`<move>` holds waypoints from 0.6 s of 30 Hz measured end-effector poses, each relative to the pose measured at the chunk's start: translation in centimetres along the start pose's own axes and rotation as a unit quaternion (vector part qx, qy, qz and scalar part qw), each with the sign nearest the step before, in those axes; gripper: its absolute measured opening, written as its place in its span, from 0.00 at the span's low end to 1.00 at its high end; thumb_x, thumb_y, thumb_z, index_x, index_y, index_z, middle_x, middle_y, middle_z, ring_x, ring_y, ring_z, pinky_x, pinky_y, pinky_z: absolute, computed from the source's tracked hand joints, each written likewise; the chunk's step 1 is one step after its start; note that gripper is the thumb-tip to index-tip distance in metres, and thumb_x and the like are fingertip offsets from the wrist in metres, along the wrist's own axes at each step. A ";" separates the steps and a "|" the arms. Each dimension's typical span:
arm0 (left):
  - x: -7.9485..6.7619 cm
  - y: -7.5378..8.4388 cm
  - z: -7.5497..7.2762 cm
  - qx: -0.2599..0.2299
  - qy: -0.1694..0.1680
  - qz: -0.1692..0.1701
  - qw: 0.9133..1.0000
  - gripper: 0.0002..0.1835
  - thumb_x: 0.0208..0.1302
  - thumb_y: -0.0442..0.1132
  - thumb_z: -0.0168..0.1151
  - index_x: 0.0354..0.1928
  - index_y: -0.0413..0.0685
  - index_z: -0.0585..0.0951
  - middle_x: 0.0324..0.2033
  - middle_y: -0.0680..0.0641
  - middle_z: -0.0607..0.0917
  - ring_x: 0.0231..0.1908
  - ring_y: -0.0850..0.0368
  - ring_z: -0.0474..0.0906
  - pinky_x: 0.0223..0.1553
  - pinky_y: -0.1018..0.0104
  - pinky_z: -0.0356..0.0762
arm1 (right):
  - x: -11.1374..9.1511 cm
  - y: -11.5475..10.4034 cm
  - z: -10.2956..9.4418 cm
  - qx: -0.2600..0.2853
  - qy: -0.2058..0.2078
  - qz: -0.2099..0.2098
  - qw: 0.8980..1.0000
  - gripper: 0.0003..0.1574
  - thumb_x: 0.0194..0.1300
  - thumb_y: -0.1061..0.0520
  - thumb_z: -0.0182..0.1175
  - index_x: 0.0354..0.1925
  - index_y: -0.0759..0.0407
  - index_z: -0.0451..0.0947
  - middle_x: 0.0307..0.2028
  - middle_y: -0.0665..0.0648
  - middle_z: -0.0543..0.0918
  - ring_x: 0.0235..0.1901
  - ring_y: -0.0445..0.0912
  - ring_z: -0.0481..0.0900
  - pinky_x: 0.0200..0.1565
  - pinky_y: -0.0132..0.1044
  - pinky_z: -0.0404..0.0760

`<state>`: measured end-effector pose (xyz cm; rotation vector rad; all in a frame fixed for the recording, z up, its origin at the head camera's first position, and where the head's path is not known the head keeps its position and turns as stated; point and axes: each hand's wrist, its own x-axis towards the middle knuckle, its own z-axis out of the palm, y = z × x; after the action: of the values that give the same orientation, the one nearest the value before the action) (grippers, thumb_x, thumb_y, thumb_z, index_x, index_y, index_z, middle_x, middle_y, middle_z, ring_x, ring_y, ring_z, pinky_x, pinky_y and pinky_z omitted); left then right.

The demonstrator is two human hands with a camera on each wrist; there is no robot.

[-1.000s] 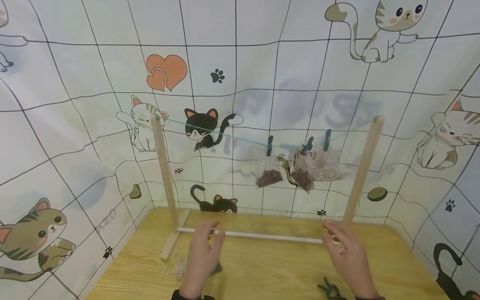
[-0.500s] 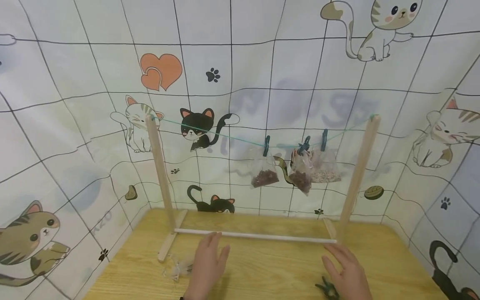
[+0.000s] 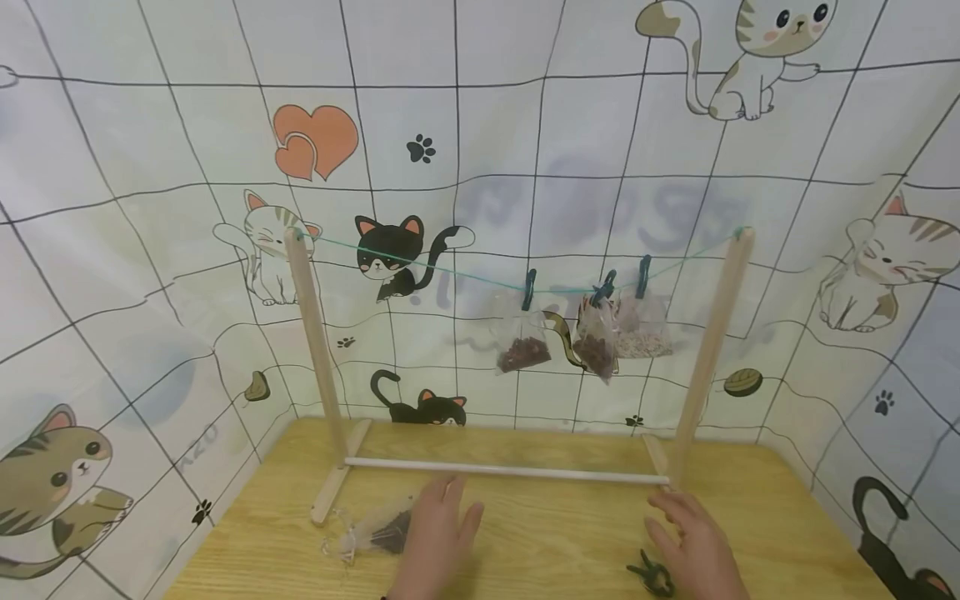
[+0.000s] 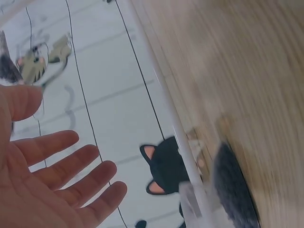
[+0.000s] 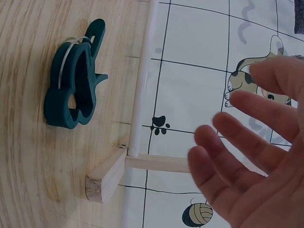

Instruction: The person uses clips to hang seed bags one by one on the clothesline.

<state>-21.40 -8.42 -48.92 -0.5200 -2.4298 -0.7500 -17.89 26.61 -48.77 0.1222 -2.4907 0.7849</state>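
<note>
My left hand hovers over the table with its fingers relaxed and holds nothing. Just left of it lies a clear plastic bag with dark contents, partly hidden behind the hand. Loosely spread, my right hand holds nothing either. Beside it on the wood lies a dark green spring clothespin. Beyond both hands, three clear bags hang by green clothespins from a green string: one with reddish-brown contents, a tilted brown one, and one with pale contents.
The string runs between a left wooden post and a right wooden post. A white rod joins their feet low across the table. Behind hangs a cat-printed sheet.
My left hand has moved right and nearer, uncovering more of the bag on the table. The right hand has dropped slightly nearer, and its fingers are less bent. The head view has shifted a little.
</note>
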 end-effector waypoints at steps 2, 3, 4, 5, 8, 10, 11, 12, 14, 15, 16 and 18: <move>-0.1 0.7 0.4 0.012 -0.007 0.019 1.000 0.23 0.72 0.44 0.65 0.58 0.31 0.80 0.54 0.34 0.82 0.55 0.37 0.79 0.52 0.40 0.81 | 0.1 0.2 -0.2 0.001 -0.049 0.023 0.999 0.17 0.62 0.62 0.72 0.50 0.62 0.86 0.50 0.62 0.85 0.40 0.54 0.84 0.33 0.38 0.82; -0.2 1.1 0.6 0.013 -0.012 0.027 0.999 0.23 0.73 0.45 0.65 0.58 0.31 0.80 0.55 0.34 0.82 0.55 0.37 0.79 0.52 0.40 0.81 | 0.2 0.3 -0.3 0.004 -0.077 0.037 0.996 0.17 0.62 0.62 0.72 0.50 0.62 0.86 0.50 0.62 0.85 0.40 0.53 0.83 0.34 0.39 0.81; -0.3 1.6 0.8 0.015 -0.018 0.034 0.999 0.23 0.73 0.45 0.65 0.59 0.32 0.79 0.55 0.35 0.82 0.55 0.38 0.79 0.52 0.40 0.81 | 0.2 0.3 -0.3 0.007 -0.106 0.051 0.993 0.18 0.62 0.61 0.72 0.51 0.62 0.85 0.51 0.61 0.84 0.41 0.53 0.83 0.35 0.40 0.81; -0.4 2.0 1.0 0.018 -0.025 0.040 0.999 0.23 0.73 0.46 0.64 0.59 0.34 0.79 0.55 0.36 0.82 0.55 0.39 0.79 0.52 0.41 0.81 | 0.3 0.4 -0.4 0.012 -0.132 0.065 0.989 0.19 0.62 0.60 0.71 0.52 0.62 0.85 0.52 0.62 0.84 0.42 0.52 0.83 0.36 0.41 0.81; -0.9 3.4 1.7 0.024 -0.052 0.055 0.997 0.23 0.73 0.47 0.65 0.61 0.38 0.79 0.57 0.39 0.81 0.56 0.41 0.79 0.52 0.41 0.81 | 0.5 0.6 -0.2 0.020 -0.182 0.087 0.979 0.24 0.59 0.58 0.73 0.54 0.63 0.84 0.54 0.63 0.83 0.45 0.54 0.83 0.40 0.45 0.83; -1.2 4.1 2.2 0.032 -0.071 0.067 0.995 0.23 0.72 0.47 0.66 0.61 0.41 0.80 0.57 0.40 0.81 0.57 0.42 0.79 0.52 0.42 0.81 | 0.5 0.8 0.0 0.014 -0.202 0.087 0.975 0.27 0.56 0.58 0.76 0.54 0.64 0.84 0.54 0.65 0.82 0.46 0.56 0.83 0.42 0.50 0.84; -1.3 4.4 2.5 0.039 -0.078 0.074 0.993 0.23 0.72 0.48 0.66 0.61 0.42 0.80 0.57 0.41 0.81 0.56 0.43 0.79 0.52 0.43 0.81 | 0.5 1.0 0.2 0.012 -0.206 0.084 0.975 0.29 0.54 0.57 0.77 0.54 0.64 0.84 0.53 0.65 0.83 0.47 0.58 0.83 0.44 0.52 0.84; -1.5 4.6 2.7 0.046 -0.085 0.082 0.992 0.23 0.71 0.49 0.66 0.61 0.43 0.81 0.57 0.42 0.82 0.56 0.43 0.79 0.51 0.44 0.82 | 0.5 1.1 0.3 0.010 -0.212 0.079 0.974 0.30 0.52 0.57 0.79 0.53 0.65 0.84 0.53 0.66 0.83 0.47 0.59 0.83 0.46 0.55 0.85; -1.6 5.0 3.1 0.053 -0.094 0.095 0.990 0.22 0.72 0.49 0.65 0.61 0.44 0.82 0.57 0.43 0.82 0.55 0.44 0.79 0.50 0.46 0.83 | 0.4 1.5 0.6 0.008 -0.234 0.073 0.970 0.33 0.49 0.57 0.81 0.53 0.67 0.83 0.52 0.67 0.83 0.49 0.63 0.82 0.48 0.59 0.83; -1.7 5.2 3.2 0.051 -0.101 0.099 0.989 0.22 0.72 0.49 0.64 0.60 0.44 0.82 0.56 0.43 0.82 0.55 0.44 0.79 0.50 0.47 0.83 | 0.4 1.8 0.7 0.014 -0.249 0.070 0.966 0.34 0.48 0.58 0.81 0.53 0.68 0.83 0.52 0.68 0.83 0.51 0.65 0.81 0.50 0.62 0.82; -1.8 5.3 3.2 0.049 -0.105 0.102 0.988 0.22 0.73 0.49 0.64 0.60 0.44 0.82 0.56 0.43 0.82 0.55 0.45 0.79 0.50 0.48 0.83 | 0.4 2.0 0.8 0.022 -0.264 0.066 0.962 0.35 0.48 0.58 0.81 0.54 0.69 0.82 0.52 0.68 0.82 0.51 0.66 0.80 0.51 0.64 0.81; -1.8 5.5 3.3 0.041 -0.118 0.101 0.987 0.21 0.73 0.49 0.62 0.60 0.44 0.82 0.56 0.43 0.82 0.55 0.45 0.79 0.50 0.49 0.82 | 0.4 2.4 1.0 0.044 -0.299 0.060 0.951 0.34 0.49 0.59 0.80 0.53 0.69 0.82 0.50 0.68 0.82 0.49 0.66 0.80 0.48 0.65 0.82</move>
<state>-18.51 -2.49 -50.10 -0.8496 -2.5599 -0.5266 -19.26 28.07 -50.54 0.2773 -3.0531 1.0303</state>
